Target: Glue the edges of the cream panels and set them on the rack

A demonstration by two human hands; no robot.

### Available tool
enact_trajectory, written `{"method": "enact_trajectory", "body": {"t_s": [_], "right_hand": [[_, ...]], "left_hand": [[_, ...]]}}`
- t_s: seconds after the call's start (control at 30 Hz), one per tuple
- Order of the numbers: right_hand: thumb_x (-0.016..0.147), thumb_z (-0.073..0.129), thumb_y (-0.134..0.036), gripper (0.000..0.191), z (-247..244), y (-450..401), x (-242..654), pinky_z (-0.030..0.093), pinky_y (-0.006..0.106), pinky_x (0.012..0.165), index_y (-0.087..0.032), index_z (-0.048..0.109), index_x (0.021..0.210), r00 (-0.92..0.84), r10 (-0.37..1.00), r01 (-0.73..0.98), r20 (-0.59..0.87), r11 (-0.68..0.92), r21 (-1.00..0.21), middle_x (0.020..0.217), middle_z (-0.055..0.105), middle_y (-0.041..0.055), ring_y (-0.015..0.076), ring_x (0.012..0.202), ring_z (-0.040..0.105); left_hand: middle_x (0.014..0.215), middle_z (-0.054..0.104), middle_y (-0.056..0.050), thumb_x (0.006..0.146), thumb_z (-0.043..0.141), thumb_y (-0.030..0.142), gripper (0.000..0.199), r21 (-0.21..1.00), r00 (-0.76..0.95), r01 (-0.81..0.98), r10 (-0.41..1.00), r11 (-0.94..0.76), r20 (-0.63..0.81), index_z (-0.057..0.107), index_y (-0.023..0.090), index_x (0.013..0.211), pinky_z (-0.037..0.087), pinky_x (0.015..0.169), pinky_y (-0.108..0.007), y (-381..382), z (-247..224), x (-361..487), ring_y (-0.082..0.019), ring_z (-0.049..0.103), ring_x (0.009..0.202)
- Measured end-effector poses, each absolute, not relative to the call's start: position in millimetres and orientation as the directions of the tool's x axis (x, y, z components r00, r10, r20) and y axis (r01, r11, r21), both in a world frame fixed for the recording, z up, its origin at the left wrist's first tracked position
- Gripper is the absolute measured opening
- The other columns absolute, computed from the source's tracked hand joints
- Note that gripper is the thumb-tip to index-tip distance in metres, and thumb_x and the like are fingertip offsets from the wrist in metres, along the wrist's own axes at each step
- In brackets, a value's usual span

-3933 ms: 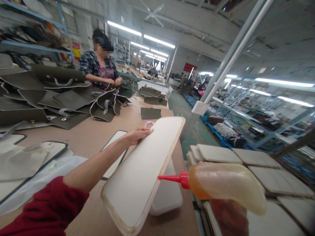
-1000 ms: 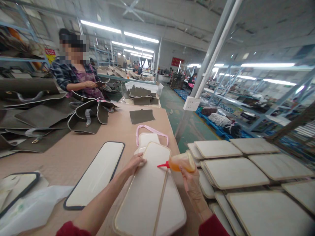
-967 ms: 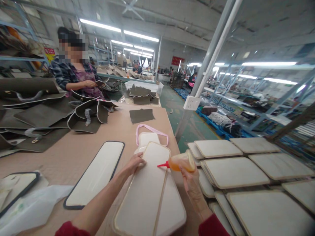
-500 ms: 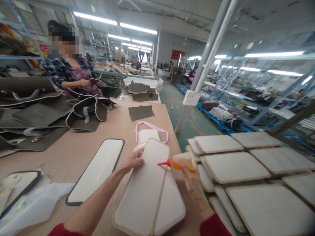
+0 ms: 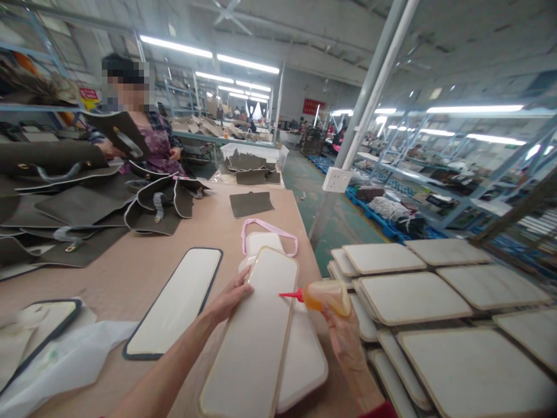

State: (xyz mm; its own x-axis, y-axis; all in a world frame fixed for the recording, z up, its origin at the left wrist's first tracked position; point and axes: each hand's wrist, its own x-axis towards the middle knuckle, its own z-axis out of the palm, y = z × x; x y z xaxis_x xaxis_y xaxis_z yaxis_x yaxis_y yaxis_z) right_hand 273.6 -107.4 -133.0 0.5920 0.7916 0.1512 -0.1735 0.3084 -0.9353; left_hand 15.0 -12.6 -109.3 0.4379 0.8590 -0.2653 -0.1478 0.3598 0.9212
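Bottle (image 5: 326, 295) of amber liquid lies on its side in a worker's right grip (image 5: 344, 328), right of center in the frame, the fingers closed around its underside. Its red nozzle (image 5: 290, 294) points left across a white panel (image 5: 252, 337); whether the tip touches cannot be told. At center, the left grip (image 5: 231, 295) is closed on the panel's left edge, its fingers partly hidden. Beneath lies a second panel (image 5: 303, 357), at an angle on the brown surface (image 5: 209, 212), with a pink band (image 5: 272, 226) at the far end. A dark-edged panel (image 5: 176, 305) rests to the left; stacked boards (image 5: 413, 296) fill the lower right. At upper left, a co-worker (image 5: 152, 139) holds a dark piece (image 5: 119, 130) above piled ones.
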Motion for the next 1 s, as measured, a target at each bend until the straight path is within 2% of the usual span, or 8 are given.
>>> {"method": "enact_trajectory", "body": {"t_s": [0.13,0.3,0.47,0.6,0.7,0.83,0.9,1.0], "right_hand": [[0.058,0.084,-0.033,0.049,-113.5,-101.9,270.9,0.059,0.041,0.08,-0.025,0.069,0.103,0.607,0.785,-0.22,0.124,0.315,-0.923,0.096,0.074,0.0044,0.0234,0.085,0.069],[0.054,0.086,-0.034,0.059,-86.1,-97.4,268.9,0.056,0.039,0.088,-0.027,0.066,0.11,0.602,0.782,-0.198,0.161,0.342,-0.919,0.105,0.072,0.0038,0.0234,0.094,0.068],[0.054,0.087,-0.03,0.053,-88.6,-136.5,250.2,0.059,0.04,0.078,-0.019,0.068,0.103,0.513,0.841,-0.161,0.171,0.289,-0.944,0.094,0.074,0.0085,0.0268,0.084,0.07],[0.05,0.089,-0.03,0.058,-95.1,-162.4,237.7,0.06,0.04,0.068,-0.024,0.068,0.104,0.344,0.93,-0.161,0.131,0.195,-0.967,0.089,0.075,0.007,0.0297,0.079,0.071],[0.052,0.089,-0.03,0.055,-80.7,-145.5,241.9,0.059,0.037,0.067,-0.023,0.067,0.101,0.466,0.864,-0.139,0.189,0.283,-0.949,0.089,0.074,0.0057,0.0264,0.077,0.07],[0.052,0.088,-0.033,0.054,-58.0,-107.5,254.1,0.057,0.038,0.081,-0.021,0.065,0.1,0.625,0.735,-0.088,0.262,0.4,-0.912,0.098,0.073,0.0059,0.0242,0.087,0.068],[0.052,0.088,-0.033,0.053,-58.6,-106.8,252.4,0.057,0.037,0.082,-0.02,0.066,0.098,0.622,0.738,-0.075,0.262,0.39,-0.918,0.097,0.073,0.0065,0.024,0.086,0.068],[0.054,0.088,-0.033,0.049,-72.0,-134.7,237.2,0.059,0.039,0.075,-0.018,0.069,0.097,0.507,0.826,-0.081,0.246,0.33,-0.94,0.091,0.074,0.0095,0.0272,0.08,0.07]], "left_hand": [[0.1,0.072,-0.003,0.062,0.061,0.017,0.096,0.898,0.385,-0.104,0.85,0.427,-0.36,0.027,0.024,0.152,0.052,0.055,-0.025,-17.5,-85.7,9.9,-0.017,0.065,0.065],[0.093,0.073,-0.003,0.061,0.062,0.017,0.101,0.88,0.449,-0.12,0.816,0.459,-0.364,0.021,0.022,0.154,0.054,0.056,-0.03,-22.1,-65.0,3.3,-0.021,0.067,0.066],[0.094,0.073,-0.004,0.061,0.063,0.016,0.101,0.871,0.424,-0.18,0.835,0.457,-0.35,0.023,0.021,0.153,0.055,0.055,-0.029,-19.3,-63.2,-5.8,-0.02,0.067,0.065],[0.097,0.073,-0.005,0.062,0.063,0.015,0.101,0.874,0.39,-0.152,0.841,0.461,-0.375,0.022,0.021,0.154,0.056,0.055,-0.03,-19.1,-58.9,-14.7,-0.021,0.068,0.066],[0.098,0.073,-0.006,0.062,0.062,0.015,0.099,0.881,0.404,-0.138,0.838,0.452,-0.366,0.022,0.019,0.153,0.057,0.059,-0.032,-23.0,-52.8,-17.8,-0.022,0.068,0.068],[0.101,0.073,-0.005,0.062,0.062,0.014,0.099,0.879,0.445,-0.129,0.819,0.46,-0.363,0.024,0.022,0.153,0.057,0.059,-0.03,-28.3,-44.0,-15.6,-0.021,0.069,0.071],[0.1,0.073,-0.005,0.061,0.062,0.014,0.1,0.875,0.454,-0.144,0.816,0.463,-0.357,0.024,0.022,0.153,0.057,0.059,-0.03,-28.4,-41.9,-14.3,-0.022,0.07,0.072],[0.098,0.074,-0.006,0.06,0.062,0.014,0.101,0.871,0.417,-0.178,0.837,0.458,-0.355,0.022,0.019,0.154,0.057,0.059,-0.032,-25.2,-43.9,-15.6,-0.023,0.069,0.069]]}}
